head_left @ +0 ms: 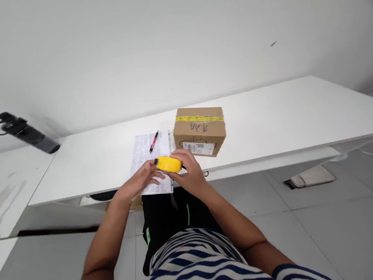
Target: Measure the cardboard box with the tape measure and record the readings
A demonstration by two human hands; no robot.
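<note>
My right hand (190, 171) is closed around a yellow tape measure (168, 164), with the thumb below and the fingers over its far side. At the left end of its case is a dark tip, which the thumb and forefinger of my left hand (142, 178) pinch; the other left fingers are spread below. Both hands are over the front edge of the white table, above a printed sheet of paper (140, 152). A red and black pen (154, 142) lies on that sheet. Just beyond my right hand stands a closed cardboard box (199, 131) with yellow tape, handwriting and a white label.
A dark, see-through bottle (31, 133) with a loop handle stands at the back left of the white table (272, 121). Behind runs a white wall. Under the table to the right, a flat beige object (314, 177) is on the tiled floor.
</note>
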